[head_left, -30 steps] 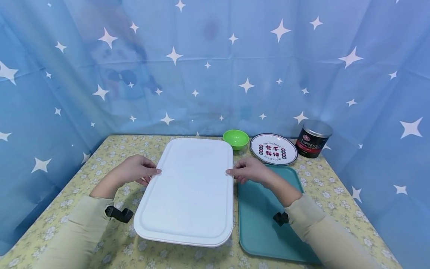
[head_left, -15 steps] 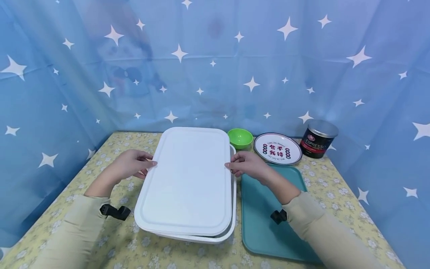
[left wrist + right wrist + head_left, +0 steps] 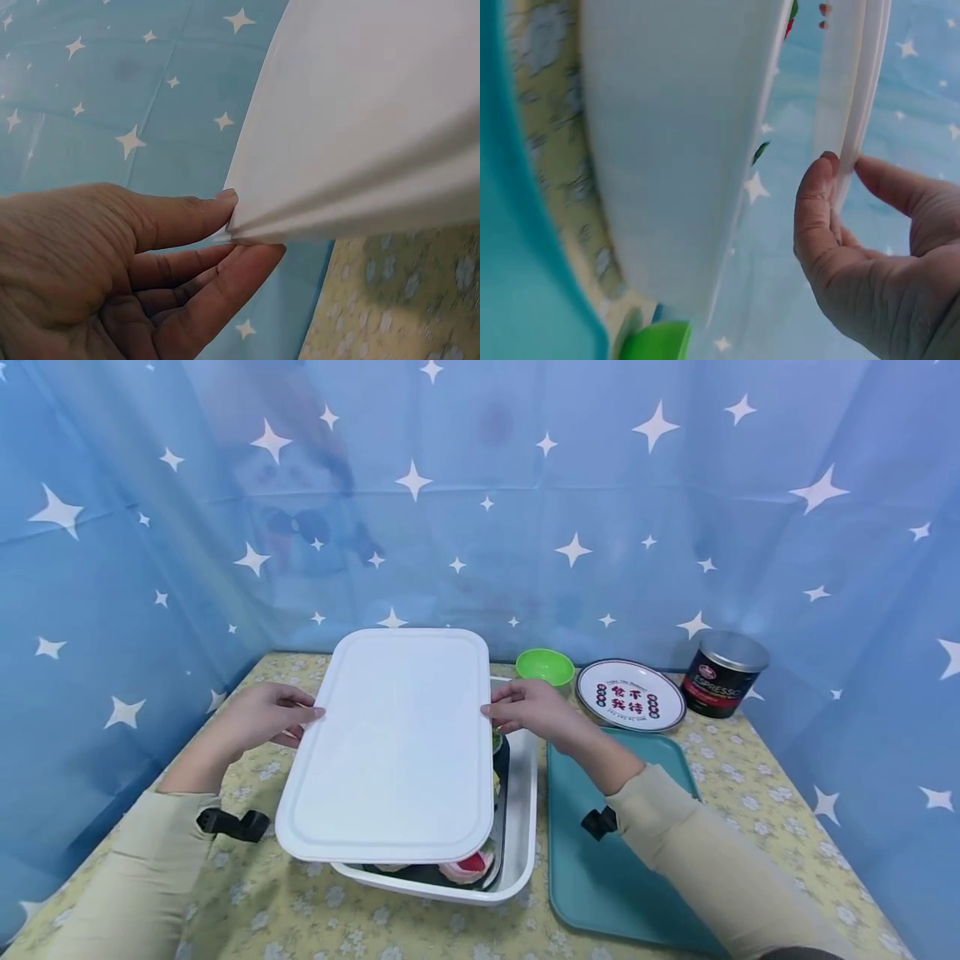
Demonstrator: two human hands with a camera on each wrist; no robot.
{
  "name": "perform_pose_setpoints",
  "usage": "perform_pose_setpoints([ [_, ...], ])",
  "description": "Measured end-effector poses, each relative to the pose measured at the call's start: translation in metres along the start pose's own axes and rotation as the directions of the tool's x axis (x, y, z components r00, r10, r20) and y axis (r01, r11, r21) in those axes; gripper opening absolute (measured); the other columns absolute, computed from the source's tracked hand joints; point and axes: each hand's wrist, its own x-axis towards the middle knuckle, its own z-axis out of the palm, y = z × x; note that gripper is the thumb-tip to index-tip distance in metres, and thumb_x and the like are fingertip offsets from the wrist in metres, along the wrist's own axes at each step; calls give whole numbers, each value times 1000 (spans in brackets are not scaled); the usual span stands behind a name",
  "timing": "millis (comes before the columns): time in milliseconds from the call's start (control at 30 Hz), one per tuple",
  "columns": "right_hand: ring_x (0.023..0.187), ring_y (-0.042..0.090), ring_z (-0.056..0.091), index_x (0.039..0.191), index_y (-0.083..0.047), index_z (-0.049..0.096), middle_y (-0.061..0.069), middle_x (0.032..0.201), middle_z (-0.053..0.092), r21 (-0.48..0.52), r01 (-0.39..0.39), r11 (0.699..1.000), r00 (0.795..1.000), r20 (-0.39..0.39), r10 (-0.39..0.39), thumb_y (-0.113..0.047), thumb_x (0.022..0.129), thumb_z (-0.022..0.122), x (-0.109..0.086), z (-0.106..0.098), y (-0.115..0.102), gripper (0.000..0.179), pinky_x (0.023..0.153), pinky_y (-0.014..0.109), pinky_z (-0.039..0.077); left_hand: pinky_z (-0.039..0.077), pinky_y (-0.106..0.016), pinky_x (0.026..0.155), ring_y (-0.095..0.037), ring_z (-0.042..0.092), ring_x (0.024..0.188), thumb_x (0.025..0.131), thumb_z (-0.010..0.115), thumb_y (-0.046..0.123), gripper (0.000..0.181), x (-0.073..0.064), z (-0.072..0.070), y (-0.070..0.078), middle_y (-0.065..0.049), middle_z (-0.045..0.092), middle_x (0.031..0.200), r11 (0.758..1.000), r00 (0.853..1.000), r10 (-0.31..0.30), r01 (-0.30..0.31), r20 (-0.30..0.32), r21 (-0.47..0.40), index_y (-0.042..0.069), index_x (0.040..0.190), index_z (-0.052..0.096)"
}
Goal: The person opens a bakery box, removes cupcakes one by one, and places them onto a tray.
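Observation:
A white rectangular lid (image 3: 393,747) is raised and tilted over a white box (image 3: 525,810). My left hand (image 3: 266,718) pinches the lid's left edge between thumb and fingers; the left wrist view shows that hand (image 3: 157,262) at the rim. On the opposite edge, my right hand (image 3: 528,710) pinches the lid, and in the right wrist view its thumb and fingers (image 3: 815,202) meet at the lid's rim. Inside the box, a pink and red item (image 3: 471,865) lies on something dark. The lid hides most of the contents.
A teal tray (image 3: 600,868) lies right of the box. Behind stand a green bowl (image 3: 545,667), a white plate with red lettering (image 3: 632,695) and a black espresso tin (image 3: 723,675). A blue star-patterned curtain (image 3: 480,527) closes off the back and sides of the table.
Both hands have lifted the lid off the box and carried it leftward and away from me. The box's right side and front, with some contents, now show.

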Motion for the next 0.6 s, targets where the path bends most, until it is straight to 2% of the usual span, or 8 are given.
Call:
perform_pose_setpoints([
  [67, 100, 29, 69, 121, -4, 63, 13, 113, 68, -4, 16, 1000, 1000, 8, -16, -27, 94, 73, 5, 5, -6, 37, 94, 50, 52, 60, -37, 73, -24, 70, 86, 99, 66, 31, 52, -3, -7, -2, -19, 67, 110, 1000, 1000, -7, 7, -8, 10, -8, 132, 57],
  [200, 101, 31, 69, 119, -3, 65, 12, 111, 69, 4, 40, 999, 999, 28, -40, -26, 93, 74, 17, 18, -17, 36, 91, 47, 54, 60, -37, 74, -23, 69, 86, 99, 66, 33, 56, -7, -23, -8, -20, 65, 112, 999, 999, -28, 29, -34, 32, -9, 134, 55],
  [400, 103, 36, 69, 117, -2, 64, 13, 107, 70, 39, 13, 999, 998, 53, -15, -24, 93, 75, 36, 39, -36, 35, 95, 50, 51, 60, -37, 74, -22, 68, 87, 99, 65, 35, 60, -12, -48, -17, -23, 62, 118, 994, 996, -57, 63, -65, 92, -10, 136, 51],
  [600, 98, 31, 71, 113, 0, 63, 14, 104, 70, 30, 5, 1000, 997, 79, -8, -21, 92, 76, 53, 62, -51, 32, 94, 50, 52, 59, -38, 72, -21, 68, 84, 101, 61, 38, 62, -18, -72, -24, -23, 64, 113, 980, 994, -66, 80, -84, 185, -13, 136, 50],
])
